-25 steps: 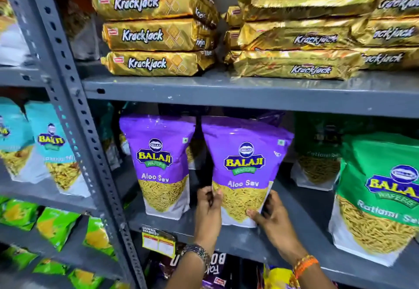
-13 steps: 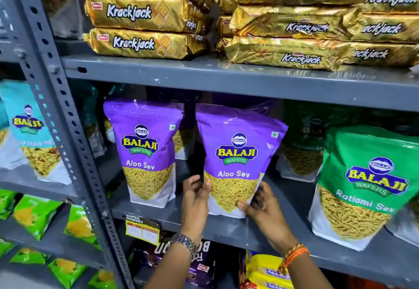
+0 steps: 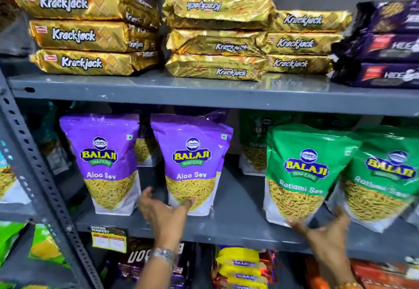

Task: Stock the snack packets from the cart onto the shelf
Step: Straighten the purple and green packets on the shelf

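Two purple Aloo Sev packets stand upright on the grey middle shelf [image 3: 238,211], the left purple packet [image 3: 106,164] beside the right purple packet [image 3: 192,164]. My left hand [image 3: 163,214] is open with fingers spread, just in front of the right packet's base and between the two. Further right stand a green Ratlami Sev packet [image 3: 301,175] and a second green packet [image 3: 383,182]. My right hand [image 3: 324,229] is blurred, with fingers apart at the bottom edge of the first green packet and the thumb up between the two. The cart is out of view.
Gold Krackjack packs [image 3: 81,34] and dark purple packs [image 3: 385,46] are stacked on the upper shelf [image 3: 204,98]. A slotted steel upright [image 3: 34,175] stands at the left. A yellow price tag [image 3: 108,238] hangs on the shelf edge. More packets fill the shelf below.
Both hands have let go of the right purple packet. My right hand has moved right to the green packet's base. My left hand has opened. The view has shifted to the right.
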### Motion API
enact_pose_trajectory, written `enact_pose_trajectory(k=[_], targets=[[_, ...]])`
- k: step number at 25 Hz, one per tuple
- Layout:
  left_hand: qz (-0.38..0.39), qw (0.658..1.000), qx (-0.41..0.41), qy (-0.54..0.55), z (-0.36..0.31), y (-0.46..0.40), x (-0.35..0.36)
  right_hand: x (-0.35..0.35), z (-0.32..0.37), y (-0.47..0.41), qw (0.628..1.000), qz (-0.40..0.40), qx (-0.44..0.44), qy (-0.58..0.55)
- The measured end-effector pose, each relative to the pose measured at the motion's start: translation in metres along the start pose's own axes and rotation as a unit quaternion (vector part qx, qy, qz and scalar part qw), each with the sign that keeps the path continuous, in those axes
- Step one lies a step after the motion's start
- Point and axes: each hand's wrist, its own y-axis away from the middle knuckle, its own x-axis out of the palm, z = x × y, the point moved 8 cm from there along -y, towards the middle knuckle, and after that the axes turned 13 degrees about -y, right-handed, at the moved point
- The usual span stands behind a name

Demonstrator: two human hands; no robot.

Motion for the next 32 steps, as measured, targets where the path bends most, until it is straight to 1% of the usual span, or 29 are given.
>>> enact_pose_trajectory(k=[2,5,6,7,8,9,11,12,13,15,16,17,19,20,21,23,24,28,32], targets=[[0.033,0.998,0.013,-0.047,0.006,-0.023,0.007,0.009,0.001,-0.016,0.998,0.058,-0.005,-0.028],[0.124,0.991,0.050,-0.016,0.009,-0.045,0.027,0.013,0.000,-0.036,0.996,0.091,-0.004,-0.022],[0.135,0.989,0.062,-0.003,0.010,-0.048,0.030,0.015,0.000,-0.039,0.995,0.094,-0.001,-0.016],[0.131,0.989,0.069,0.004,0.009,-0.047,0.030,0.016,-0.002,-0.040,0.995,0.099,0.003,-0.017],[0.111,0.991,0.069,0.006,0.009,-0.045,0.028,0.019,-0.004,-0.041,0.994,0.106,0.008,-0.024],[0.066,0.996,0.061,0.001,0.011,-0.040,0.021,0.022,-0.007,-0.041,0.993,0.113,0.016,-0.034],[-0.052,0.997,0.063,-0.006,0.012,-0.017,0.003,0.028,-0.011,-0.039,0.991,0.117,0.033,-0.051],[-0.092,0.992,0.084,0.002,0.007,0.000,-0.002,0.030,-0.013,-0.038,0.991,0.118,0.038,-0.058],[-0.106,0.988,0.110,0.017,-0.001,0.016,-0.002,0.032,-0.014,-0.038,0.990,0.120,0.040,-0.064],[-0.091,0.984,0.148,0.027,-0.015,0.040,0.012,0.034,-0.017,-0.039,0.990,0.122,0.042,-0.062],[-0.085,0.985,0.148,0.019,-0.017,0.046,0.019,0.035,-0.018,-0.039,0.990,0.125,0.041,-0.056],[-0.081,0.988,0.128,0.006,-0.017,0.047,0.024,0.036,-0.018,-0.039,0.990,0.128,0.039,-0.051],[-0.062,0.996,0.055,-0.016,-0.006,0.034,0.029,0.037,-0.018,-0.039,0.989,0.135,0.036,-0.046],[-0.038,0.999,0.033,-0.018,0.000,0.024,0.031,0.037,-0.019,-0.038,0.989,0.138,0.036,-0.046],[-0.007,0.999,0.030,-0.016,0.003,0.015,0.034,0.038,-0.019,-0.037,0.988,0.141,0.036,-0.047],[0.050,0.997,0.053,-0.031,0.008,0.001,0.039,0.040,-0.019,-0.036,0.987,0.149,0.040,-0.052],[0.061,0.995,0.066,-0.047,0.009,-0.001,0.039,0.041,-0.019,-0.036,0.986,0.152,0.042,-0.057],[0.036,0.993,0.082,-0.070,0.012,0.002,0.032,0.047,-0.018,-0.032,0.984,0.157,0.039,-0.081],[0.011,0.995,0.081,-0.057,0.011,0.003,0.034,0.048,-0.022,-0.031,0.984,0.156,0.039,-0.076]])
